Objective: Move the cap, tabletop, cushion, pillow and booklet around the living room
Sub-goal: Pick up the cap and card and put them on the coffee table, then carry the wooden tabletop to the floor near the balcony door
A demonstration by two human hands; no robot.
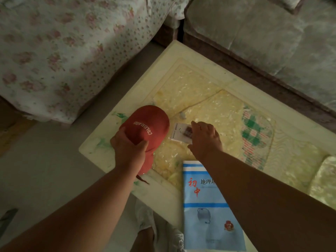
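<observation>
A red cap (pixel 147 127) with white lettering sits near the left corner of the cream tabletop (pixel 183 57). My left hand (pixel 130 148) grips the cap at its near side, thumb on top. My right hand (pixel 206 138) reaches over a small white booklet (pixel 180 132) lying in the middle of the table, fingers pinching its right edge. A larger blue-and-white booklet (pixel 203 206) with red characters lies at the table's near edge, partly under my right forearm.
A sofa under a floral cover (pixel 63 51) stands at the left. A grey-green sofa (pixel 272 37) runs along the far right. A green-checked patterned sheet (pixel 256 130) lies under the table's glass. A small white knob (pixel 182 115) sits by the cap. Grey floor (pixel 45 175) lies at the left.
</observation>
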